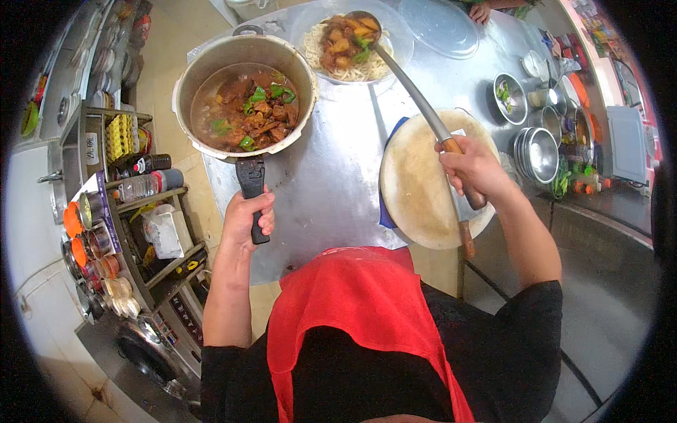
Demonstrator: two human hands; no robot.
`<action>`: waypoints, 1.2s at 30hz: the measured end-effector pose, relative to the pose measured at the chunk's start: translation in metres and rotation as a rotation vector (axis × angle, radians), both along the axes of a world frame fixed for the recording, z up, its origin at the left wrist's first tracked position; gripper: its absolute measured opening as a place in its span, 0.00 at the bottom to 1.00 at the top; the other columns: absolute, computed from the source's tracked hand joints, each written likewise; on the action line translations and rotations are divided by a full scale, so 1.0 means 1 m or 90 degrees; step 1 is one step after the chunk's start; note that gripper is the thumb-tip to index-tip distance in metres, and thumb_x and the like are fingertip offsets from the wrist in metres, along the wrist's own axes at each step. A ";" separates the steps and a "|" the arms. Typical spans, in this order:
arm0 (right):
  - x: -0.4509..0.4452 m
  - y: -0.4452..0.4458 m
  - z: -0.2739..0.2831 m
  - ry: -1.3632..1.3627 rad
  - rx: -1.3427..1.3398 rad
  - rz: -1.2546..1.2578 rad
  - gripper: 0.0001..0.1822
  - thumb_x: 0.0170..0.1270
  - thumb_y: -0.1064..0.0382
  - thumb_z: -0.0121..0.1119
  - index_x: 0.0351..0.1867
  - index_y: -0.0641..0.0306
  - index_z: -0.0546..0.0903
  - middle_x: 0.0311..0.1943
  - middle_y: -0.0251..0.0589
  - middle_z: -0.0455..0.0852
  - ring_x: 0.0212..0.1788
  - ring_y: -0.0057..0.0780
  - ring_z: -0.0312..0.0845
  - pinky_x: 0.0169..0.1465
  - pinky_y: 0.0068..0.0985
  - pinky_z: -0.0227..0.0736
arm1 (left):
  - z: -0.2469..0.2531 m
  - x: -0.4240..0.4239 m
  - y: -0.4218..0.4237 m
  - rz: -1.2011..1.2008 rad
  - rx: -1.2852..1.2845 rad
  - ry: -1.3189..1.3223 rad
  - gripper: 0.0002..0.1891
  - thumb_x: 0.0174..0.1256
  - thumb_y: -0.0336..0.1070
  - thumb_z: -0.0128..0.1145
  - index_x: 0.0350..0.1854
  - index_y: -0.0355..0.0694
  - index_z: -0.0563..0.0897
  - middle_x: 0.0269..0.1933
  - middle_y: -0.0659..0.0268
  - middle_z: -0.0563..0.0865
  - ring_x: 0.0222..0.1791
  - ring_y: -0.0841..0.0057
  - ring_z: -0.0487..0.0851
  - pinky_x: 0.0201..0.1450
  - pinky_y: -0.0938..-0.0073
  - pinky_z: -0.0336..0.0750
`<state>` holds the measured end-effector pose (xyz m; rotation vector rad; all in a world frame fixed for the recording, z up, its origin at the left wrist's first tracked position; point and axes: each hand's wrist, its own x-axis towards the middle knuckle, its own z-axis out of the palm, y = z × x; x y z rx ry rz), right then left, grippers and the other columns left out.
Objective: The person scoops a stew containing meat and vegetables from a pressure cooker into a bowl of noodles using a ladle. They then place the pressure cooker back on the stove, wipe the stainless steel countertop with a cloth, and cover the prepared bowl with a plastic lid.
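My left hand (247,218) grips the black handle of a large metal pot (182,113), which holds reddish-brown stew with green pepper pieces (258,119). In my right hand (474,166) is the wooden handle of a long metal ladle (412,90). The ladle's bowl, full of stew, is over a clear plastic bowl (404,39) of pale noodles (365,70) with stew on top. Below my right hand, a knife with a wooden handle (467,240) lies on a round chopping board (418,180); my hand partly covers it.
Behind the board are metal bowls (543,156), one with green pieces (509,98). A clear plastic lid (441,26) lies at the metal table's far side, near another person's hand (480,12). Shelves (153,201) with bottles and an egg tray (120,138) stand left.
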<state>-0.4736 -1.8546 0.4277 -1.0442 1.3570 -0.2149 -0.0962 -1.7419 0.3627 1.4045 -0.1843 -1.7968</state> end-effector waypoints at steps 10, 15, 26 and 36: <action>-0.024 -0.005 -0.059 0.401 -0.346 0.135 0.19 0.59 0.67 0.54 0.53 0.68 0.74 0.23 0.38 0.77 0.18 0.23 0.73 0.23 0.27 0.69 | -0.001 0.001 0.000 -0.013 0.000 -0.004 0.08 0.60 0.28 0.58 0.36 0.40 0.72 0.19 0.70 0.71 0.12 0.82 0.68 0.12 0.78 0.63; -0.021 0.005 -0.041 -0.033 -0.121 -0.144 0.22 0.60 0.65 0.57 0.56 0.70 0.71 0.20 0.32 0.72 0.15 0.17 0.67 0.18 0.18 0.63 | -0.003 0.005 0.002 -0.024 -0.018 -0.003 0.08 0.60 0.28 0.58 0.36 0.40 0.71 0.19 0.70 0.71 0.12 0.82 0.68 0.13 0.79 0.63; 0.010 0.052 0.034 0.214 -0.398 0.292 0.24 0.60 0.58 0.60 0.58 0.61 0.71 0.22 0.42 0.78 0.21 0.36 0.77 0.28 0.33 0.74 | 0.004 0.018 0.009 -0.107 -0.008 -0.052 0.08 0.58 0.27 0.57 0.34 0.40 0.70 0.20 0.72 0.70 0.14 0.85 0.68 0.13 0.80 0.63; 0.058 -0.013 -0.012 0.603 -0.712 0.628 0.11 0.63 0.70 0.47 0.47 0.65 0.70 0.29 0.52 0.82 0.29 0.44 0.83 0.28 0.39 0.76 | 0.011 0.034 0.015 -0.171 0.019 -0.078 0.08 0.56 0.27 0.58 0.33 0.39 0.71 0.19 0.72 0.70 0.13 0.86 0.68 0.13 0.80 0.63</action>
